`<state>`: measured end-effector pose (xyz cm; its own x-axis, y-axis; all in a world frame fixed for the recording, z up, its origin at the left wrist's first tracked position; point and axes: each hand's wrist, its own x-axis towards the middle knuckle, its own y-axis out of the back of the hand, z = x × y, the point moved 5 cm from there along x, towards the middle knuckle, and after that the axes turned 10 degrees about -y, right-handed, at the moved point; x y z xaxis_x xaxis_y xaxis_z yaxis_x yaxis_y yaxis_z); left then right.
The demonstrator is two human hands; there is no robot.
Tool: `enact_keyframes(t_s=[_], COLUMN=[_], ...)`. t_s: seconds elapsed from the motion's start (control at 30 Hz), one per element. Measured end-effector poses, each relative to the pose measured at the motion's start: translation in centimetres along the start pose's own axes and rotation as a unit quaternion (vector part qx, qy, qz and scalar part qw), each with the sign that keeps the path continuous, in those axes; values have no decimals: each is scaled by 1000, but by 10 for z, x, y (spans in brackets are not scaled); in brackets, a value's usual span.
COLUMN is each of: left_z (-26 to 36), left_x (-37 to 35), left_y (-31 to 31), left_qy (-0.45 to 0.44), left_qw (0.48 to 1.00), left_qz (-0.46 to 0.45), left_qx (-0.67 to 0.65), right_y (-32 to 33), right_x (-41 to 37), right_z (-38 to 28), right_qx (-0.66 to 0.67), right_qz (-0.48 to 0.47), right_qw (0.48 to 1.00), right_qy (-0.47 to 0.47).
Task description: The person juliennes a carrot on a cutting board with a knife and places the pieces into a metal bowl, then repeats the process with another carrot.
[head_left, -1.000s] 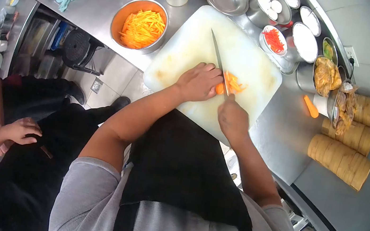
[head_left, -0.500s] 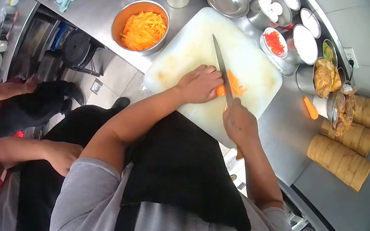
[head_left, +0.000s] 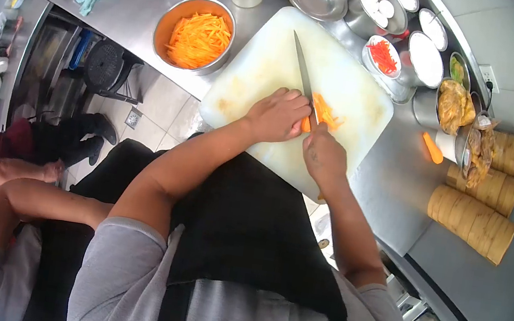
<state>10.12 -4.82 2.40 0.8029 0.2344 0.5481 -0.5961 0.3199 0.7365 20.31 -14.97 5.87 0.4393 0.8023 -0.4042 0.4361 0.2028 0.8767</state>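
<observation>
The left hand [head_left: 279, 114], fingers bunched and curled under, presses on a carrot piece [head_left: 305, 124] at the near middle of the cutting board [head_left: 263, 55]. The right hand [head_left: 325, 157] is wrapped round the handle of the knife [head_left: 303, 64], whose blade slants far and left, just beside the left fingertips; its tip stays well inside the board's far edge. Cut strips [head_left: 328, 113] lie right of the blade, with a wide stretch of board between them and the right edge. The board's near side lies at the counter's edge, against the apron [head_left: 241, 224]. On the left, a metal bowl [head_left: 166, 22] of orange shreds sits near the board; on the right, steel counter [head_left: 384, 179] separates it from a whole carrot [head_left: 431, 148].
</observation>
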Motion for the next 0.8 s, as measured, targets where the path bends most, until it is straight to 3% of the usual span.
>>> enact_keyframes(t_s=[0.07, 0.17, 0.37, 0.47, 0.57, 0.67, 0.73, 0.8], left_z=[0, -1, -2, -1, -4, -4, -2, -3], left_x=[0, -1, -1, 0, 2, 0, -2, -1], left_y=[0, 3, 4, 5, 4, 1, -1, 1], left_qy=[5, 20, 27, 32, 19, 15, 25, 37], left_qw=[1000, 999, 999, 999, 999, 1000, 999, 999], left_qz=[2, 19, 16, 17, 27, 9, 2, 14], left_qx=[-7, -23, -30, -29, -23, -23, -24, -37], right_y=[12, 13, 12, 9, -7, 14, 9, -5], right_x=[-7, -21, -9, -23, -3, -11, -25, -7], right_z=[-2, -8, -6, -8, -6, -8, -3, -9], right_qx=[9, -43, -24, -42, -6, 15, 24, 14], right_qz=[14, -56, 1, -68, -15, 2, -46, -37], right_qw=[999, 997, 1000, 996, 999, 1000, 999, 998], right_qy=[31, -35, 4, -32, -41, 18, -11, -47])
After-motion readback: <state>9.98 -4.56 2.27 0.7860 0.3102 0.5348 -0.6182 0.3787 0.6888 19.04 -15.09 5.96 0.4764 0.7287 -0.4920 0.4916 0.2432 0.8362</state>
